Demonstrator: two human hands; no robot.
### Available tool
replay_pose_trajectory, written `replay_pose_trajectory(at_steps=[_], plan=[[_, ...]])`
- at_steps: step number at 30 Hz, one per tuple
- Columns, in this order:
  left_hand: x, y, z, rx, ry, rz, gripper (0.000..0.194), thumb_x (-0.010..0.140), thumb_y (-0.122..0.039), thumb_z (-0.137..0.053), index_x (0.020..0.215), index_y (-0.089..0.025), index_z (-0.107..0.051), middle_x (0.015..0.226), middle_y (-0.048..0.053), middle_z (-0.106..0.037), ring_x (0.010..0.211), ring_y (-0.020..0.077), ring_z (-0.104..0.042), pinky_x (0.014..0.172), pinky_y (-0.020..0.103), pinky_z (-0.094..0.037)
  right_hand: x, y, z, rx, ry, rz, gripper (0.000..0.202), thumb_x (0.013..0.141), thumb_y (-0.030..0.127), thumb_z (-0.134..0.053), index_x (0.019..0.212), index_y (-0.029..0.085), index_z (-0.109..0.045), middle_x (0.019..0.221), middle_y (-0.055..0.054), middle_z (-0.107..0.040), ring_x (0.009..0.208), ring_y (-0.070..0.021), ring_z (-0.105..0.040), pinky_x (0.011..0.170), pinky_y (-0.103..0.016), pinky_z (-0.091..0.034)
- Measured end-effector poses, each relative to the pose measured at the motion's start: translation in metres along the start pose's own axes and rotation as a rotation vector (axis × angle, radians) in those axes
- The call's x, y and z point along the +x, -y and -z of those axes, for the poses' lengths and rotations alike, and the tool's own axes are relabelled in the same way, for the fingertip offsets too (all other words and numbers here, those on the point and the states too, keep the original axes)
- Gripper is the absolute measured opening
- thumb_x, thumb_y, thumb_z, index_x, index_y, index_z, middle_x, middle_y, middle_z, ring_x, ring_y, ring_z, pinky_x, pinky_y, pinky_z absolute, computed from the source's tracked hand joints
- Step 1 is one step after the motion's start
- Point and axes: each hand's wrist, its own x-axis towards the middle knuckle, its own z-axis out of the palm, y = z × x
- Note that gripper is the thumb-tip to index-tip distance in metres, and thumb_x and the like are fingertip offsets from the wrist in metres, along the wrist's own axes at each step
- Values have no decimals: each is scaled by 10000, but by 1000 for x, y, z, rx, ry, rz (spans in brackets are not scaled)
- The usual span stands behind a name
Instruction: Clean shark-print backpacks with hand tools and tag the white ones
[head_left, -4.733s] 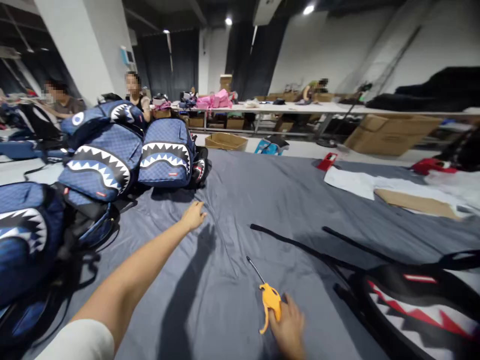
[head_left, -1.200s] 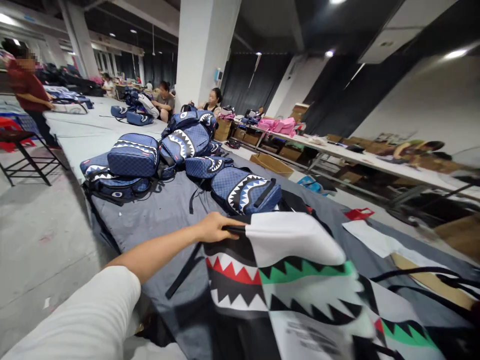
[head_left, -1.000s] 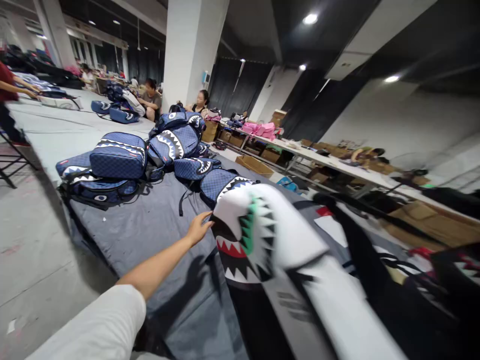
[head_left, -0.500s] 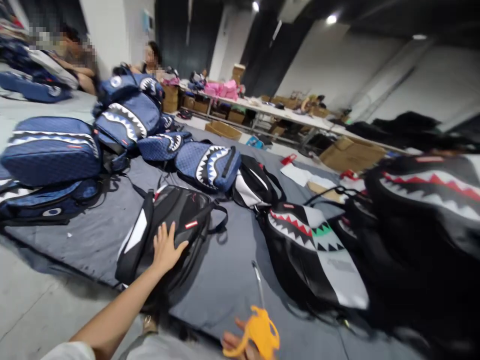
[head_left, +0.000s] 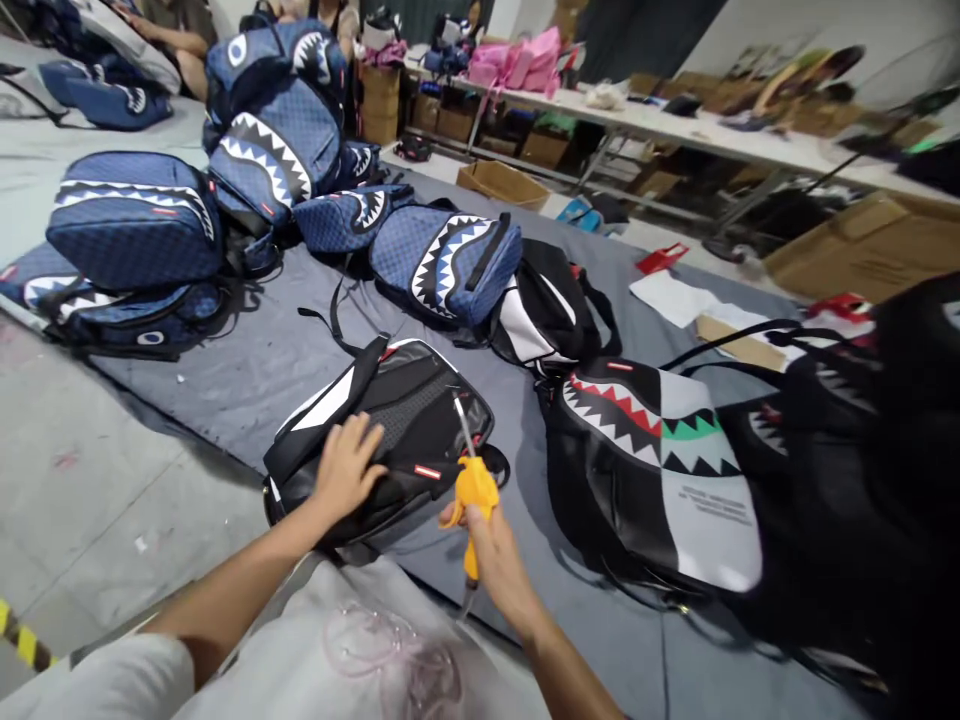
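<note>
A black backpack with white side panels (head_left: pixel 405 420) lies back side up on the grey cloth (head_left: pixel 217 400) in front of me. My left hand (head_left: pixel 349 470) rests on it, fingers stretched out. In my right hand (head_left: pixel 491 550) is a yellow air blow gun (head_left: pixel 477 488), gripped by its handle. Its thin metal nozzle points up over the backpack's right part, near a small red-and-white label (head_left: pixel 427 472). To the right lies a black and grey backpack with a toothed shark mouth (head_left: pixel 652 470).
Blue checked shark backpacks (head_left: pixel 135 220) are piled at the left and back. Another black and white backpack (head_left: pixel 555 300) lies behind. Dark bags (head_left: pixel 832 500) crowd the right edge. A long table (head_left: pixel 675 130) with pink bags (head_left: pixel 517 62) and people stands beyond.
My right hand has risen with the air blow gun from the lower edge to over the black backpack. My left hand stays on the backpack, which has turned somewhat. The view has tilted downward.
</note>
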Motion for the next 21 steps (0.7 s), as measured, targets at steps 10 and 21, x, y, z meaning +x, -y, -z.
replay_pose_trajectory(at_steps=[10, 21], plan=[[3, 78, -10, 149, -89, 353, 618, 950, -492, -446, 1483, -181, -420, 1420, 177, -522, 1277, 370, -452, 1025, 500, -401, 64, -15, 142, -51, -45, -521, 393, 971, 569, -338, 987, 221, -519, 644, -42, -656, 565, -212, -668, 576, -336, -555], [-59, 113, -1, -121, -119, 458, 518, 953, -461, -385, 1341, -191, -596, 1219, 116, -687, 1141, 298, -590, 1016, 414, -434, 116, 32, 193, -138, 382, -573, 443, 883, 634, -516, 805, 200, -554, 479, 15, -520, 386, -130, -490, 386, -236, -414]])
